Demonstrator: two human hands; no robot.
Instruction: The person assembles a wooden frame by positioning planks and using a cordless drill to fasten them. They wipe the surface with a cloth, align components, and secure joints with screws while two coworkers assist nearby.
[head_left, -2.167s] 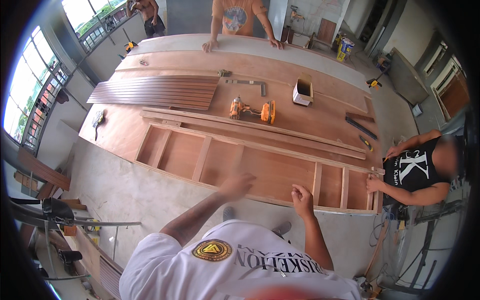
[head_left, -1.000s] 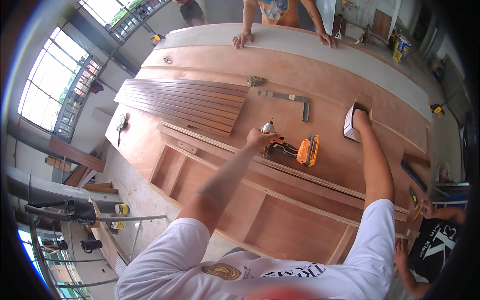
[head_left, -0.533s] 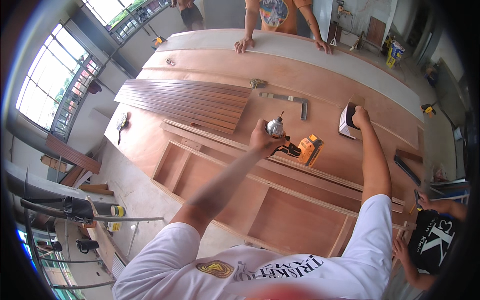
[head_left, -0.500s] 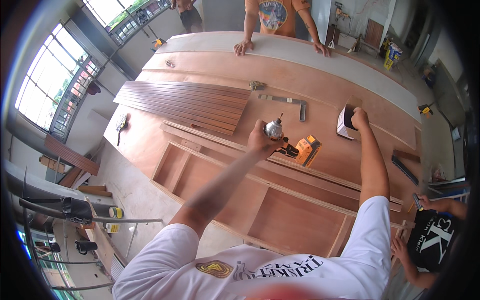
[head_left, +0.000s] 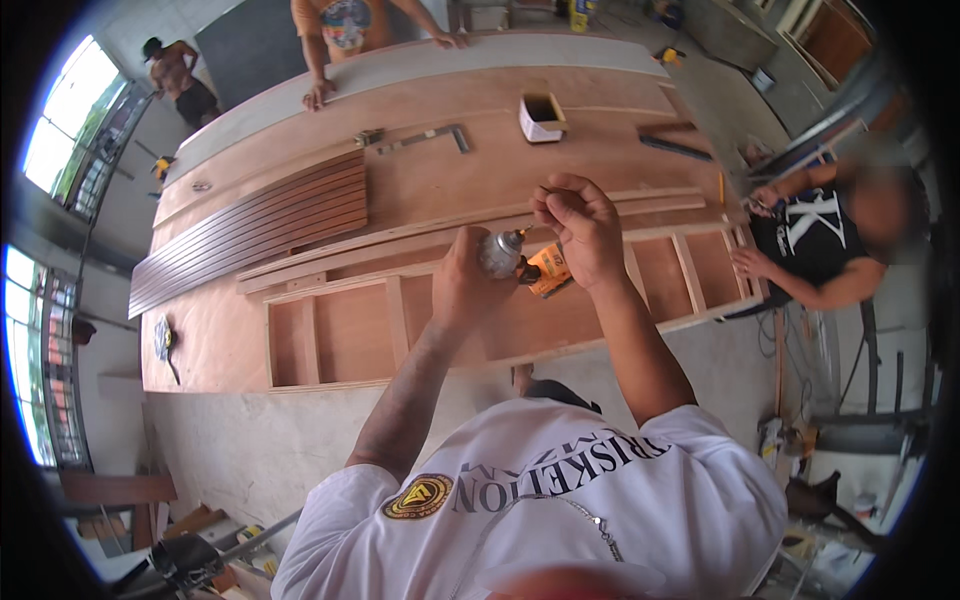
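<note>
My left hand [head_left: 458,285] is wrapped round a cordless impact driver [head_left: 499,256] with a silver nose and a yellow battery [head_left: 550,270]. Its bit points up and to the right, toward my right hand [head_left: 588,232]. The fingertips of that hand pinch a small, dark, thin screw, mostly hidden by the fingers, just above the bit and apart from it. Both hands are over a plywood frame [head_left: 398,312] with crosspieces, lying on the large wooden tabletop [head_left: 590,165]. Beyond the right hand stands an open small cardboard box [head_left: 541,131], its inside dark.
A brown slatted panel [head_left: 260,225] lies at the left, with a metal square [head_left: 461,140] and tape measure [head_left: 368,137] beyond it. One person [head_left: 345,25] leans on the far edge. Another person [head_left: 825,235] in black stands at the frame's right end.
My right hand has come out of the box and back toward the driver, now pinching the screw. The view has swung right, and the driver is held nearer to me.
</note>
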